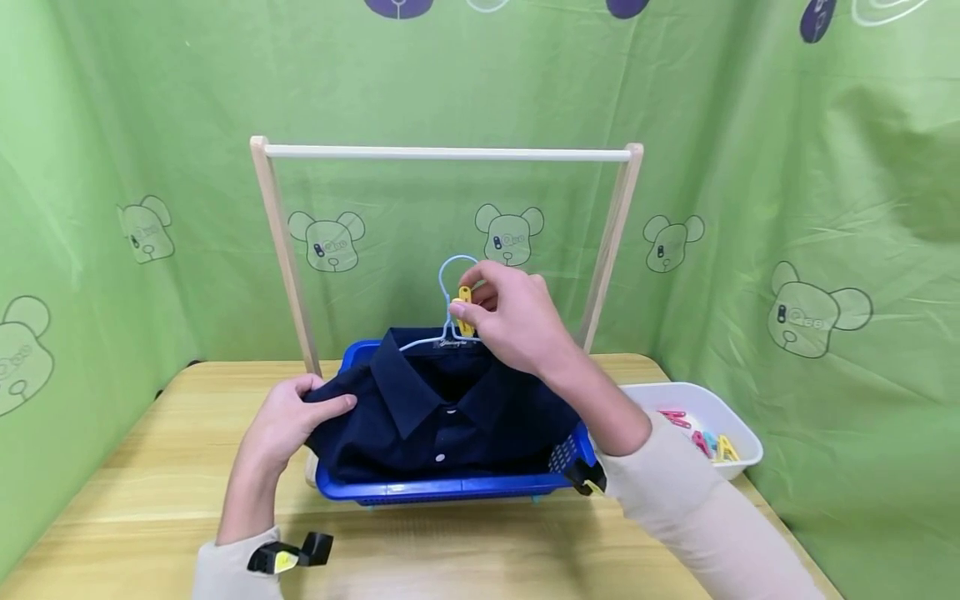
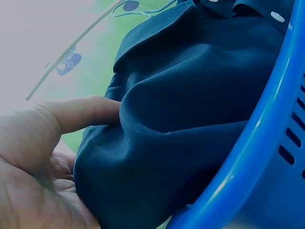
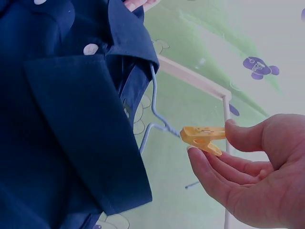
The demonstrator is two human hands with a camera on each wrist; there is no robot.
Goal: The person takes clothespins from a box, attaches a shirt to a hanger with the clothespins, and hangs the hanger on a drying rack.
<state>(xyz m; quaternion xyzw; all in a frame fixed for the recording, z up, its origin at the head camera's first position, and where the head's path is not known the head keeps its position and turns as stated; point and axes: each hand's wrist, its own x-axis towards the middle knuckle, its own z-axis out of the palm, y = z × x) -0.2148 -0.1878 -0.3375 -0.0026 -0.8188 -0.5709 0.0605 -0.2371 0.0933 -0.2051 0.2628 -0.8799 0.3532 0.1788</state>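
A navy collared shirt (image 1: pixel 397 425) with white buttons lies over the blue basket (image 1: pixel 450 489), a light blue wire hanger (image 1: pixel 442 275) inside its collar. At the shirt's left shoulder side, my left hand (image 1: pixel 281 417) pinches the fabric, thumb on top; the left wrist view shows the cloth bunched there, its other fingers partly hidden. My right hand (image 1: pixel 517 317) pinches a yellow clothespin (image 3: pixel 204 137) between thumb and fingers. In the right wrist view, the clothespin's tip is right at the hanger's twisted neck, just above the collar.
Behind the basket stands a wooden rack with a white top bar (image 1: pixel 450 153). A white bin (image 1: pixel 697 400) at the right holds several pink, blue and yellow clothespins. Green curtains (image 1: pixel 187 108) with bear drawings surround the wooden table (image 1: pixel 150 500).
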